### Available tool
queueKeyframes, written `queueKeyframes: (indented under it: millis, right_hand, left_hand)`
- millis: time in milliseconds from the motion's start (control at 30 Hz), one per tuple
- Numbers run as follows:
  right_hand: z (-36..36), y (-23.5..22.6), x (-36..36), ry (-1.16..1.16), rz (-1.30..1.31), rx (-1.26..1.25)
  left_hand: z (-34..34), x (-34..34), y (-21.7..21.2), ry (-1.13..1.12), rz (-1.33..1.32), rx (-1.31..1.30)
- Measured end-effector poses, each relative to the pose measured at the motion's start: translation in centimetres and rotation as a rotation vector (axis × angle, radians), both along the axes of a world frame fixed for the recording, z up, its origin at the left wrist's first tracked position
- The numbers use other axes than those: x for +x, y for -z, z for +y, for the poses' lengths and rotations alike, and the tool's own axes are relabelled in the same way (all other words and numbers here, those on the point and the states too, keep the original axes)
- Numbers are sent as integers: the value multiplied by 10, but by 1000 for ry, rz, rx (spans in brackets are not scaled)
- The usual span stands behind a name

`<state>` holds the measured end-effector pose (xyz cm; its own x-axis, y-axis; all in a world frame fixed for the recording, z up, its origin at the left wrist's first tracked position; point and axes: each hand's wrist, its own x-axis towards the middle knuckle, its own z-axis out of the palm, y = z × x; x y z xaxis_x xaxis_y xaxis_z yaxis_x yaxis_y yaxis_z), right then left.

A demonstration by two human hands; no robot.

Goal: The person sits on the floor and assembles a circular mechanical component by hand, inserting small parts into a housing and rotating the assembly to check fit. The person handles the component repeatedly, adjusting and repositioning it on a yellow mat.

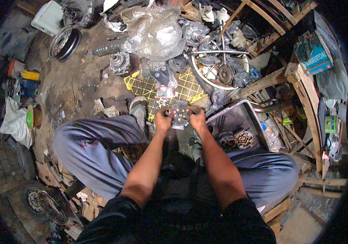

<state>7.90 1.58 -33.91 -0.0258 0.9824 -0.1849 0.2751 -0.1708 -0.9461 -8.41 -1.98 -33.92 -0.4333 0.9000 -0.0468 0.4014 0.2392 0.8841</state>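
Between my two hands is a round, dark metal disc-shaped part (181, 115) with several small holes or studs on its face. My left hand (163, 120) is closed on its left edge, and my right hand (197, 117) grips the right edge. Both thumbs rest on top of it; the fingers beneath are mostly hidden. Under and beyond the part lies a yellow plastic grid (135, 82), partly covered by a dark metal piece (160, 71) and a small red-and-white packet (166, 91). Small metal pieces lie close to my left hand.
To my right stands a grey tray (258, 123) holding round metal parts (244, 139). Farther off are a white basin (218, 86) full of parts, bubble wrap (153, 34), a metal housing (120, 63) and a wheel rim (64, 43). A wooden frame (309, 101) rises at the right.
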Motion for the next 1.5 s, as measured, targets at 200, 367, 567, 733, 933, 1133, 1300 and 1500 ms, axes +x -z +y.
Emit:
queueKeyframes:
  millis: [200,367,567,733,933,1133,1300,1500]
  right_hand:
    - [5,-6,2,17,183,-75]
    - [19,-24,0,181,440,-315]
    - [39,-43,-8,439,483,-195]
    - [64,-25,-3,503,591,-285]
    - [106,-28,-16,544,661,-408]
    - [145,-2,-13,595,588,-322]
    - [160,49,4,567,644,-214]
    - [167,27,-13,583,506,-123]
  left_hand:
    - [19,-5,-45,108,-367,-75]
    - [30,-6,-80,167,-531,-227]
    - [37,-18,-53,26,-509,-147]
    - [51,-21,-52,-99,-406,-82]
    - [116,-31,-9,-141,-276,-129]
    - [224,-26,33,-191,-284,-186]
    - [271,-18,72,-113,-301,-259]
    - [235,-22,46,85,-566,-47]
